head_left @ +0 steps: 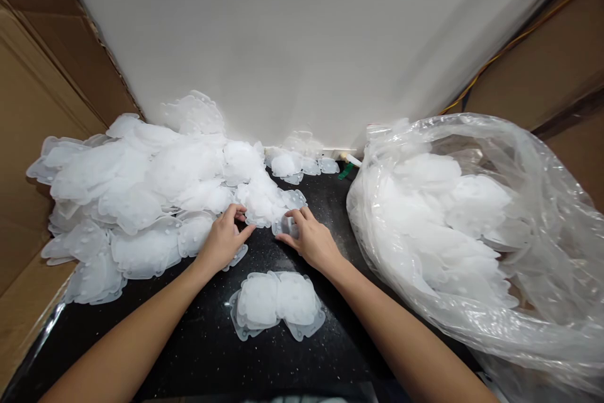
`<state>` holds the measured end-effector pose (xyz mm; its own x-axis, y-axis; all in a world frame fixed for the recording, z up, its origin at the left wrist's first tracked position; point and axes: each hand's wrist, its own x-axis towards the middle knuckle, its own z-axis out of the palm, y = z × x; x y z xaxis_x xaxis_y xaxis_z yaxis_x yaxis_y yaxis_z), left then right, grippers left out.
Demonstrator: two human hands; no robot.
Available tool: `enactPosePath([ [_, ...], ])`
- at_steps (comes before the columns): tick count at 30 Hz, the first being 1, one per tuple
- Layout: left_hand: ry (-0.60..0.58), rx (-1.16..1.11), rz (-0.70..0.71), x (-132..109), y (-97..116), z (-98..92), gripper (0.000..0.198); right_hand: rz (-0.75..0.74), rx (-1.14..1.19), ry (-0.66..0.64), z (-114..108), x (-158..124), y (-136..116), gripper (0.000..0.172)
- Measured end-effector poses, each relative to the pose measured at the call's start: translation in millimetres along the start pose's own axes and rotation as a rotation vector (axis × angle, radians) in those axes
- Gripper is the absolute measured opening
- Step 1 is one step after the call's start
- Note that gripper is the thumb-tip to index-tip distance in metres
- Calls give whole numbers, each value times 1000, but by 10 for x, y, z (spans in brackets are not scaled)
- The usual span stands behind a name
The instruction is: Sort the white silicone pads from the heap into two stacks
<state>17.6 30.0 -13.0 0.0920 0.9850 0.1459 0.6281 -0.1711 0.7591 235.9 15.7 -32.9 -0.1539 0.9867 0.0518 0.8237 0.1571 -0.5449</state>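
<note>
A big heap of translucent white plastic pieces (pixel 141 189) covers the left and middle of a black table (pixel 198 340). My left hand (pixel 224 239) rests at the heap's near edge, fingers curled on a piece. My right hand (pixel 309 236) lies just to the right, fingertips pinching a single clear piece (pixel 284 226) at the heap's tip. Between my forearms, nearer to me, lies a small stack of the same pieces (pixel 277 302), in two overlapping piles.
A large clear plastic bag (pixel 472 233) full of the same white pieces fills the right side. A white wall stands behind the table. Cardboard panels (pixel 38 114) flank both sides. A small green item (pixel 346 170) lies by the wall.
</note>
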Motion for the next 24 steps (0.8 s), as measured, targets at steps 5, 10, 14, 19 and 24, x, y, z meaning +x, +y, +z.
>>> enactPosePath([
  [5, 9, -82, -121, 58, -7, 73, 26, 89, -30, 36, 26, 69, 40, 30],
  [10, -36, -349, -231, 22, 84, -70, 36, 105, 332, 111, -35, 81, 162, 16],
  [14, -212, -558, -347, -19, 100, -255, 45, 218, 793, -110, -135, 53, 222, 26],
  [19, -320, -406, -254, -29, 30, -296, 42, 315, 1004, -338, -218, 43, 256, 38],
  [24, -343, -364, -297, -8, -7, -273, 35, 323, 1054, -367, -233, 48, 256, 40],
])
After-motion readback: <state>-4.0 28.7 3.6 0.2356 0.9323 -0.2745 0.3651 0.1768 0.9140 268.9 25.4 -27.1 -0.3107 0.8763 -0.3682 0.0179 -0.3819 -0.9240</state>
